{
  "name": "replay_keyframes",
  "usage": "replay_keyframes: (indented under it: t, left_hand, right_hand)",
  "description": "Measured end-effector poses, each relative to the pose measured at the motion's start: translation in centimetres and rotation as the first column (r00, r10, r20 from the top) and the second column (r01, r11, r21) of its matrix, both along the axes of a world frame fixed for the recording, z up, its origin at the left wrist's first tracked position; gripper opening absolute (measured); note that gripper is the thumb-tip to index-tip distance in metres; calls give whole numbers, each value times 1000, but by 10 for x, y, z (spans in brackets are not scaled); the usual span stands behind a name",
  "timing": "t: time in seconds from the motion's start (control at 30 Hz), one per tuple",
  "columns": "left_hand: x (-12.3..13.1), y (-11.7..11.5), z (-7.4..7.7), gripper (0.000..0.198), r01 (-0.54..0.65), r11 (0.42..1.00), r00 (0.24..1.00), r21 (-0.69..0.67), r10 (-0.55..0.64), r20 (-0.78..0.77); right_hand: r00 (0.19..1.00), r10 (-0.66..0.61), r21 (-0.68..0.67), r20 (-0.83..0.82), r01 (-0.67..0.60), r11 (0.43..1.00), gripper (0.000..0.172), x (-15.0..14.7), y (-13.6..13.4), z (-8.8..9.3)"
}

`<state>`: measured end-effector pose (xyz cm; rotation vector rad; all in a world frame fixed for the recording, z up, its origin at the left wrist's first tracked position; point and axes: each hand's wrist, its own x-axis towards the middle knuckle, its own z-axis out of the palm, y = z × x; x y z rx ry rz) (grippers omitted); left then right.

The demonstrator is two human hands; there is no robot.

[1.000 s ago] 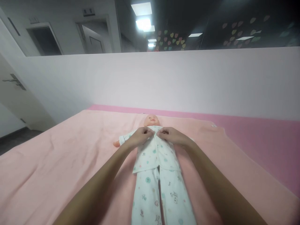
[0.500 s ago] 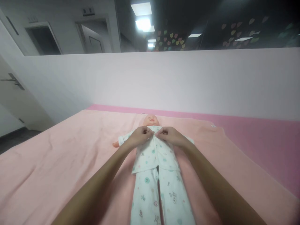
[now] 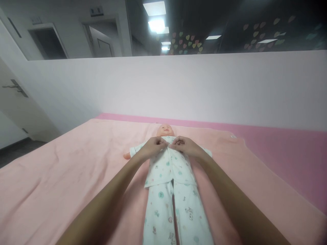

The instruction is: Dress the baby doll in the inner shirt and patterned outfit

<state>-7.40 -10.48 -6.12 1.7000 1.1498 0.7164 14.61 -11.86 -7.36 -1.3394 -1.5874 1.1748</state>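
A baby doll [image 3: 165,130] lies on its back, dressed in a white printed jacket [image 3: 163,168] and matching trousers [image 3: 159,211]. Over its chest, my left hand [image 3: 154,145] pinches the front edge of the jacket near the upper middle. My right hand [image 3: 184,144] is closed on the other side of the same opening, fingertips almost meeting those of the left. Whatever small fastening lies between the fingertips is too small to make out. Below my hands the jacket fronts lie together down to the hem. One doll hand [image 3: 126,156] sticks out of the sleeve at the left.
Under the doll spreads a peach blanket [image 3: 76,163], slightly wrinkled at the left. A pink surface [image 3: 286,160] shows along the back and right. Behind stands a white wall [image 3: 178,88] with dark glass [image 3: 217,20] above. A door [image 3: 15,92] is at the far left.
My hands stay at the same place on the jacket. The right fingers have shifted slightly; the view has moved a little.
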Motion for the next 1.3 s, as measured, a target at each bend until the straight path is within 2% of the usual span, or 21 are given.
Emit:
replay_keyframes:
  t: [0.2, 0.37, 0.47, 0.53, 0.63, 0.7, 0.77, 1.0, 1.3]
  left_hand:
    - [0, 4, -4, 33, 3, 1000, 999, -28, -2, 44]
    - [-1, 4, -5, 37, -1, 999, 999, -51, 3, 44]
    - [-2, 4, -5, 38, -9, 999, 999, -30, 10, 32]
    - [-1, 7, -5, 38, -31, 999, 1000, 9, 31, 6]
    - [5, 19, -3, 36, -96, 988, 993, 118, 104, -63]
    - [11, 29, -3, 35, -137, 975, 980, 173, 158, -118]
    - [16, 37, -4, 34, -157, 973, 972, 172, 182, -145]
    - [19, 45, -16, 28, -178, 975, 979, 136, 190, -74]
    - [23, 46, -16, 28, -197, 971, 977, 139, 206, -55]
  right_hand:
    - [999, -33, -45, -32, 31, 998, 42, -2, -1, 1]
    - [996, 55, -45, -71, -59, 997, 41, 7, 3, -4]
    - [997, 26, -22, -76, -28, 999, 38, 11, 8, -6]
    - [999, -41, 4, -33, 41, 999, 36, 9, 12, -2]
    - [983, -129, 49, 129, 124, 991, 29, 0, 22, 9]
    - [964, -152, 62, 216, 142, 988, 24, -7, 30, 16]
    - [959, -153, 54, 239, 144, 988, 20, -13, 39, 18]
    - [977, -128, 15, 168, 128, 992, 23, -13, 51, 5]
    - [980, -113, -32, 161, 119, 992, 25, -6, 49, 9]
